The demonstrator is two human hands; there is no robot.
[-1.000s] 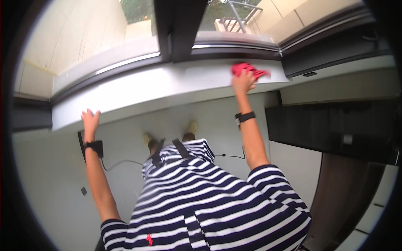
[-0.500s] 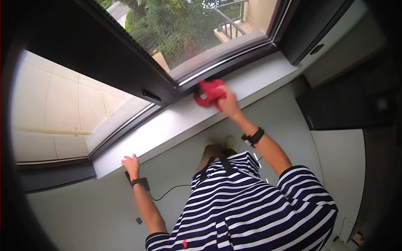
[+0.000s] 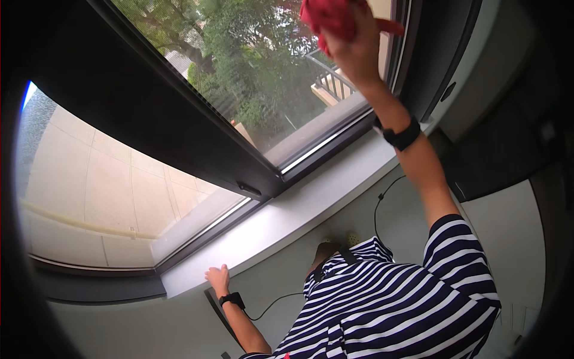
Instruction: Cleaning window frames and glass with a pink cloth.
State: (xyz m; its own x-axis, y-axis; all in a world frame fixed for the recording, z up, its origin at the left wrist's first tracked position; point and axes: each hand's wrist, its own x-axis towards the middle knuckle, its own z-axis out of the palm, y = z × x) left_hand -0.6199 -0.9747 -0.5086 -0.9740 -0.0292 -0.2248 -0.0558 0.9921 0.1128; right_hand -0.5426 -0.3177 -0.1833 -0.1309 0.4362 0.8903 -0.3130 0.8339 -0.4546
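A bunched red cloth is gripped in my right hand, raised in front of the right window pane. A loose end of the cloth sticks out to the right of the hand. Whether the cloth touches the glass I cannot tell. Down at the left, my left hand rests at the front edge of the white windowsill, its fingers apart and nothing in them. A black band circles each wrist.
A dark frame post with a small handle divides the window. To the left is another pane. A thin black cable hangs near my left wrist. Dark and white cabinets stand at the right.
My right hand has lifted the red cloth from the sill, up and to the right, to the upper part of the window. The view has tilted upward; my left hand stays at the sill edge.
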